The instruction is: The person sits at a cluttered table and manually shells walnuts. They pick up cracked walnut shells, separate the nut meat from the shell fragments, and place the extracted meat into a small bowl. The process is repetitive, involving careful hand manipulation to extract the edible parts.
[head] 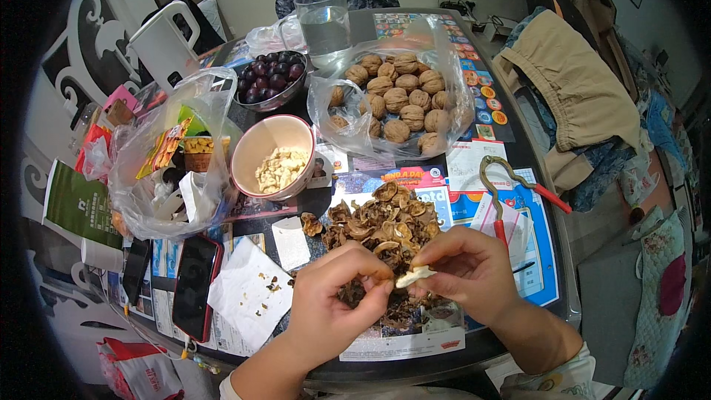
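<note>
Between thumb and fingers, my right hand holds a pale, peeled piece of walnut kernel. My left hand meets the kernel's left end, thumb and fingertips pinched; whether they grip a bit of it cannot be told. Both hands are over a heap of broken walnut shells on printed sheets. A cream bowl with a red rim holds pale kernel pieces. Whole walnuts fill a clear plastic bag behind the heap. A metal nutcracker with red handles lies open at the right.
A bowl of grapes, a glass pitcher of water and a white jug stand at the back. Leftward are a plastic bag of wrappers, a phone with a cable and a paper napkin with crumbs.
</note>
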### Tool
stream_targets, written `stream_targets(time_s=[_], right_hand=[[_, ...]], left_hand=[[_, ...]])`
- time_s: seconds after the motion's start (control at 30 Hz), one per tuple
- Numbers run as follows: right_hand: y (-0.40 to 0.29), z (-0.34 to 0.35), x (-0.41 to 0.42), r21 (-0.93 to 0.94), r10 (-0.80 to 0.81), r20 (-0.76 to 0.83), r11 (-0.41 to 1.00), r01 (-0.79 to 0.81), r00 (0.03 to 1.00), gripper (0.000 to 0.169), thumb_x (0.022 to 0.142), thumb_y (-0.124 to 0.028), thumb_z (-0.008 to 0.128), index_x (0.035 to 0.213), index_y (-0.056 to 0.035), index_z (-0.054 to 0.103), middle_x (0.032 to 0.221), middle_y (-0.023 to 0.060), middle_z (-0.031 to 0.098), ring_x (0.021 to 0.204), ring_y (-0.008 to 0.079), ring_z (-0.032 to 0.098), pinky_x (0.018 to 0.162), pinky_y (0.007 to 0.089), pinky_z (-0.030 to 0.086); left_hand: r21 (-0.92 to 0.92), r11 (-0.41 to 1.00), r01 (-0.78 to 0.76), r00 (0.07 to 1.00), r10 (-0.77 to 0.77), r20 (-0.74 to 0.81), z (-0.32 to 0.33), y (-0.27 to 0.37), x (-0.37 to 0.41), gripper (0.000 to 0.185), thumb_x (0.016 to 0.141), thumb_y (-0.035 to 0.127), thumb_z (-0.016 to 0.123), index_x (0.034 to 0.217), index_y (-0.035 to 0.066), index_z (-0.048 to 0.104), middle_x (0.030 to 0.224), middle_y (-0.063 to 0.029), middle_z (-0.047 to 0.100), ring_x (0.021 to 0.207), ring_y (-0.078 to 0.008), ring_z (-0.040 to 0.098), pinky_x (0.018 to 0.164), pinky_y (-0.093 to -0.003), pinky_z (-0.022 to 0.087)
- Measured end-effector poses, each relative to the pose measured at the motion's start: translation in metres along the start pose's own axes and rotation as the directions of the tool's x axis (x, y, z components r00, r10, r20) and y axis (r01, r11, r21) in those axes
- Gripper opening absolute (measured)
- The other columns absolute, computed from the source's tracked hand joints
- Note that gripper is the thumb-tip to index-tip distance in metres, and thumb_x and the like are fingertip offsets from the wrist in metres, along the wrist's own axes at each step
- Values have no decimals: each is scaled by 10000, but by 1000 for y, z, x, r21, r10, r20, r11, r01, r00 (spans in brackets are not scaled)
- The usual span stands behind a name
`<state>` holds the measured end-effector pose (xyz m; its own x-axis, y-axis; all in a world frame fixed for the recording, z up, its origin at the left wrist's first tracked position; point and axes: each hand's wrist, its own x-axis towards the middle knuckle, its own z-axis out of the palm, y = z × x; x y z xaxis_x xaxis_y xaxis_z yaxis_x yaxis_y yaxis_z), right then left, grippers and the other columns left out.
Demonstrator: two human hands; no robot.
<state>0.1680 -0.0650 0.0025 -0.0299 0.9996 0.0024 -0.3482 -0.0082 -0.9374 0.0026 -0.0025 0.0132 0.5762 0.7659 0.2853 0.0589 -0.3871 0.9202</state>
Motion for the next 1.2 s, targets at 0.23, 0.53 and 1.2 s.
stream_targets(time_s=[0.23, 0.53, 1.2], right_hand=[[-1, -1, -2, 141, 85, 196, 983, -114, 977, 218, 727, 52, 587, 929, 11, 518, 864, 80, 565, 790, 130, 568, 711, 244, 472], [-1, 8, 2, 208, 119, -65, 973, -103, 991, 200, 738, 44, 547, 895, 5, 430, 814, 154, 558, 703, 214, 603, 640, 306, 510], [21, 25, -5, -195, -179, -283, 973, 127, 942, 202, 692, -2, 646, 813, 0, 483, 762, 67, 565, 701, 93, 565, 634, 225, 473]], left_hand=[[-108, 980, 167, 984, -172, -45, 5, -1, -1, 44, 689, -6, 567, 711, -6, 528, 663, -68, 524, 589, -132, 492, 555, -240, 395], [259, 960, -109, 994, 110, 11, 1, -6, 1, 64, 711, 31, 572, 689, -3, 523, 643, -88, 529, 547, -201, 517, 512, -264, 408], [49, 998, 44, 982, -34, -187, 8, -3, -4, 81, 669, 8, 620, 740, -22, 594, 677, -99, 592, 584, -162, 561, 532, -243, 424]])
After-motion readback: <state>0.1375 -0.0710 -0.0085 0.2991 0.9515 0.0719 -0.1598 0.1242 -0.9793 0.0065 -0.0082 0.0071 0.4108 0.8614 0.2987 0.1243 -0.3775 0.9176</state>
